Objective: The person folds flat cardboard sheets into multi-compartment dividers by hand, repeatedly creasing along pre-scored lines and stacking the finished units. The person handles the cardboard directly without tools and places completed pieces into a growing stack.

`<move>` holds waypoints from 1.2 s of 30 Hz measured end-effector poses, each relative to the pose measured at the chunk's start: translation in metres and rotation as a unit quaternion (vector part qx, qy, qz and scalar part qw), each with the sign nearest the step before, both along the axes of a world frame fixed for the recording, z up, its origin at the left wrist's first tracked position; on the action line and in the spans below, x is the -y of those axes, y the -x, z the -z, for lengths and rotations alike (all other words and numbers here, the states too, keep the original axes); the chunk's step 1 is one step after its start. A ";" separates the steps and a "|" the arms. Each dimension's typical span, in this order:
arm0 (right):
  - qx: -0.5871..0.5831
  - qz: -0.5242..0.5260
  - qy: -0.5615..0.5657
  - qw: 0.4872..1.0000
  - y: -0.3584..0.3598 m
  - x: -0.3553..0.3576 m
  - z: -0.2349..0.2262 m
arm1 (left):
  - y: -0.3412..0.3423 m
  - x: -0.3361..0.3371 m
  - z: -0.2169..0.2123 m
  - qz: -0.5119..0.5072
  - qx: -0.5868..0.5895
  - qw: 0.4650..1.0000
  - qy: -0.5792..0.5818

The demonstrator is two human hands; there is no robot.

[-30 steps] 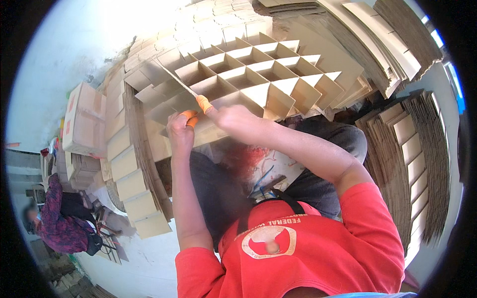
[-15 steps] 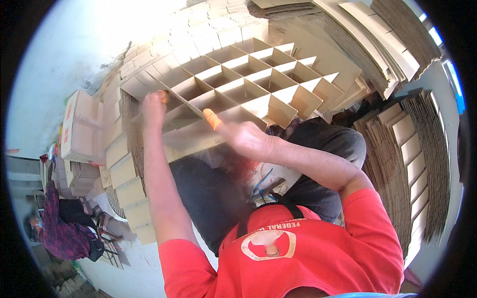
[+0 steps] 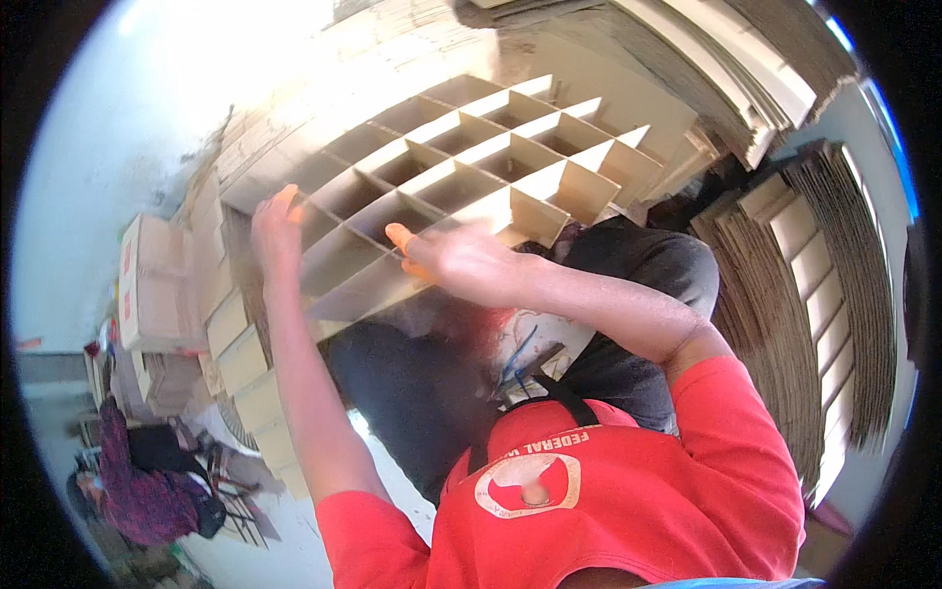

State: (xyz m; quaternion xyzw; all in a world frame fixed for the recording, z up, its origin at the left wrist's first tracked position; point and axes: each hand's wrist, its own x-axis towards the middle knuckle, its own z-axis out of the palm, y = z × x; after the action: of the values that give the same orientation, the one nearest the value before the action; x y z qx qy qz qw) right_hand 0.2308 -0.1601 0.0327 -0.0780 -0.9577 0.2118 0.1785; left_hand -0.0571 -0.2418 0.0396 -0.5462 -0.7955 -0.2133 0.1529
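Observation:
A cardboard divider grid [image 3: 481, 187] of interlocked strips lies in front of me, its square cells standing upright. My left hand [image 3: 277, 234] is closed at the grid's left end, an orange cover on a fingertip. My right hand [image 3: 473, 263] grips the near side of the grid with its thumb and fingers, which also wear orange covers. Both hands are slightly blurred, and the undersides of their fingers are hidden. The grid's near edge hangs over my dark-trousered legs [image 3: 392, 402].
Stacks of flat cardboard strips [image 3: 765, 294] stand at the right, with more cardboard sheets [image 3: 721, 64] at the far right. A white carton [image 3: 157, 280] sits at the left on other boxes. Beyond it, another person [image 3: 147, 481] in a dark patterned top is at the lower left.
Both hands have moved a little to the left, the right one also slightly nearer its neighbouring strip. The long strip that slanted up between the hands now sits lower, level with the grid.

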 end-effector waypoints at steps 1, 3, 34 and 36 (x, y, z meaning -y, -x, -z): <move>-0.041 0.013 0.004 0.999 -0.014 -0.007 -0.006 | -0.004 -0.001 -0.001 0.026 -0.008 1.000 -0.008; -0.033 0.095 -0.077 0.992 -0.043 -0.032 -0.007 | 0.001 0.006 0.010 0.045 -0.010 0.998 0.050; -0.164 0.419 -0.206 0.869 -0.183 -0.188 -0.069 | -0.083 0.113 0.014 -0.017 0.099 0.986 -0.136; -0.211 0.371 -0.208 0.880 -0.163 -0.164 -0.093 | -0.084 0.119 0.014 -0.047 0.109 0.987 -0.109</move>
State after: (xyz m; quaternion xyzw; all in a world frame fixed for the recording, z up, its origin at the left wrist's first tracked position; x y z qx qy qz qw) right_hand 0.3937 0.0036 0.1259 -0.3425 -0.8202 -0.0631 0.4539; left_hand 0.0273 -0.3609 0.0254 -0.4619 -0.8040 -0.3497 0.1342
